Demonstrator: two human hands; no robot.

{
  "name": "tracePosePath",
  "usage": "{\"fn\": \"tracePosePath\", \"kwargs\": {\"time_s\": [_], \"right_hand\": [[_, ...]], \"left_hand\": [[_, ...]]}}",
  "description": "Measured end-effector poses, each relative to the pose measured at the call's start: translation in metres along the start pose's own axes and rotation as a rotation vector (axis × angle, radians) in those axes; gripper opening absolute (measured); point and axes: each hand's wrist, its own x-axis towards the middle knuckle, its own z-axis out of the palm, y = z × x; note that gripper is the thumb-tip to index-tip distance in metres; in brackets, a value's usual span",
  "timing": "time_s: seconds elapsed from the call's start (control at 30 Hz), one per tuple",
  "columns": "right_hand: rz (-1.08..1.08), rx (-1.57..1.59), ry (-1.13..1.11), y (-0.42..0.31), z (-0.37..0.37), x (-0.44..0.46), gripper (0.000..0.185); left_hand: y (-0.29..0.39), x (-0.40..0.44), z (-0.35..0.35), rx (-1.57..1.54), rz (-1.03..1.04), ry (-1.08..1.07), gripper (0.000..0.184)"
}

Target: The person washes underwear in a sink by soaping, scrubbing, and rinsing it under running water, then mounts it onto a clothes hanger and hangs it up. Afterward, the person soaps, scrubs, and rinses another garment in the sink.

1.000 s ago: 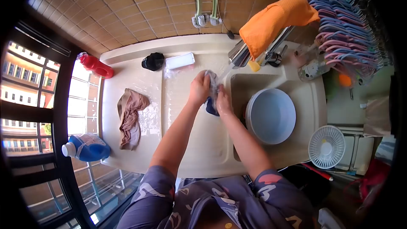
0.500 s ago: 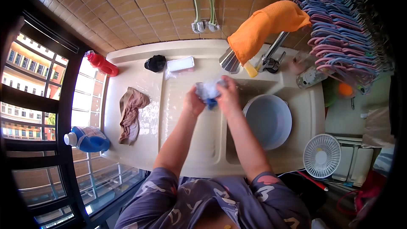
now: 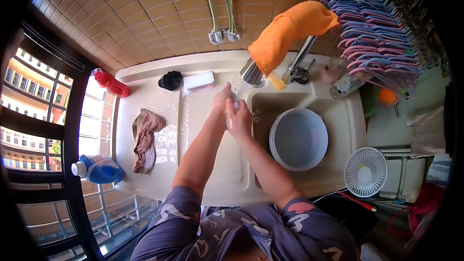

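Observation:
My left hand (image 3: 222, 100) and my right hand (image 3: 239, 117) are pressed together below the tap spout (image 3: 251, 73), over the sink's ribbed drainboard (image 3: 208, 159). Between them is a small wet cloth (image 3: 236, 106), crumpled and greyish white; only a sliver of it shows. The fingers of my right hand curl around it, while my left hand holds it from the other side, its fingers partly hidden. Water runs from the spout close to my fingers. An orange cloth (image 3: 290, 29) is wrapped over the tap's neck.
A white tub (image 3: 321, 140) stands in the basin. On the left lie a brown crumpled garment (image 3: 145, 140), a black cloth (image 3: 170, 80) and a white bar-shaped item (image 3: 198, 80). A red bottle (image 3: 113, 85), blue jug (image 3: 102, 169), fan (image 3: 366, 172) and hangers (image 3: 372, 34) surround the sink.
My hands have closed in on each other, beside the running water. The blue and white cloth, plainly visible before, is now nearly hidden between them. The view has shifted slightly.

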Motion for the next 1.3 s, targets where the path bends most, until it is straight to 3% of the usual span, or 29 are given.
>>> {"fn": "tracePosePath", "kwargs": {"time_s": [0.03,0.1,0.13,0.17,0.2,0.23,0.3,0.4,0.43,0.5,0.57,0.63,0.67,0.7,0.77,0.8,0.87,0.9,0.93,0.97,1.0,1.03,1.07,1.1,1.13,1.17,1.23,1.3], "right_hand": [[-0.009,-0.011,-0.048,-0.011,-0.004,-0.004,0.044],[-0.072,0.042,0.02,-0.011,0.002,0.006,0.049],[-0.083,-0.028,0.029,-0.013,0.001,0.019,0.049],[-0.093,-0.1,0.039,-0.014,0.001,0.033,0.049],[-0.011,-0.077,0.104,-0.006,0.006,0.048,0.053],[-0.062,-0.239,0.135,-0.01,-0.003,0.063,0.053],[-0.112,-0.188,0.057,0.054,0.017,0.107,0.049],[-0.025,-0.152,-0.005,0.056,0.004,0.12,0.038],[-0.124,0.055,0.064,0.023,-0.02,0.104,0.034],[-0.134,0.122,0.016,0.011,-0.036,0.106,0.034],[-0.087,0.131,-0.007,0.002,-0.038,0.097,0.029],[-0.082,0.454,-0.457,-0.003,-0.033,0.078,0.023],[-0.209,0.349,-0.538,-0.007,-0.032,0.07,0.028],[-0.338,0.24,-0.614,-0.014,-0.033,0.062,0.034],[-0.225,0.505,-0.77,-0.024,-0.039,0.044,0.04],[-0.099,0.702,-0.735,-0.02,-0.046,0.048,0.039],[0.058,1.025,-0.533,0.01,-0.058,0.062,0.037],[0.085,1.148,-0.372,0.032,-0.06,0.074,0.036],[0.084,1.059,-0.269,0.046,-0.071,0.082,0.03],[0.082,1.058,-0.258,0.058,-0.071,0.083,0.03],[0.239,1.006,-0.223,0.066,-0.07,0.082,0.026],[0.396,0.953,-0.188,0.069,-0.068,0.08,0.023],[0.474,0.838,-0.143,0.07,-0.056,0.074,0.027],[0.477,0.909,-0.302,0.091,-0.036,0.079,0.04],[0.509,1.072,-0.265,0.119,0.004,0.088,0.045],[0.586,0.988,-0.252,0.081,-0.008,0.063,0.052],[0.277,1.753,-0.468,0.067,0.015,0.067,0.044],[0.274,1.792,-0.622,0.065,0.019,0.068,0.036]], "left_hand": [[0.0,0.002,-0.001,0.001,0.003,-0.004,0.042],[-0.007,0.004,-0.008,-0.331,-0.132,-0.315,0.042],[-0.015,0.021,-0.014,-0.036,0.134,-0.381,0.038],[-0.022,0.039,-0.02,0.242,0.411,-0.369,0.037],[-0.008,0.008,-0.01,0.008,0.166,-0.366,0.038],[-0.002,-0.014,-0.002,-0.224,-0.08,-0.352,0.039],[-0.008,-0.037,-0.001,-0.205,-0.039,-0.294,0.036],[-0.014,-0.024,-0.048,0.084,0.151,-0.243,0.037],[-0.011,-0.027,-0.066,0.188,0.186,-0.18,0.042],[-0.016,-0.023,-0.101,0.399,0.242,0.025,0.068],[-0.025,-0.026,-0.109,0.477,0.397,0.092,0.079],[-0.039,-0.011,-0.094,0.7,0.824,0.106,0.085],[-0.043,-0.011,-0.081,0.759,1.11,0.067,0.089],[-0.036,-0.017,-0.064,0.753,1.152,-0.141,0.081],[-0.035,-0.033,-0.03,0.416,0.742,-0.426,0.06],[-0.028,-0.037,-0.026,0.42,0.743,-0.436,0.06],[-0.013,-0.038,-0.02,0.482,0.518,-0.437,0.046],[-0.01,-0.027,-0.022,0.502,0.519,-0.42,0.036],[0.003,-0.035,-0.016,0.579,0.562,-0.344,0.033],[0.014,-0.044,-0.008,0.656,0.605,-0.266,0.031],[0.013,-0.032,-0.003,0.806,0.853,-0.199,0.026],[0.016,-0.029,0.003,0.809,0.859,-0.209,0.026],[0.017,-0.028,0.009,0.852,1.138,-0.226,0.024],[0.016,-0.027,0.017,0.883,1.421,-0.244,0.022],[0.027,-0.057,0.028,0.912,0.959,-0.361,0.033],[0.018,-0.057,0.03,0.914,0.965,-0.373,0.033],[0.004,-0.052,0.021,0.569,0.915,-0.312,0.034],[0.012,-0.06,0.006,0.561,0.906,-0.334,0.04]]}}
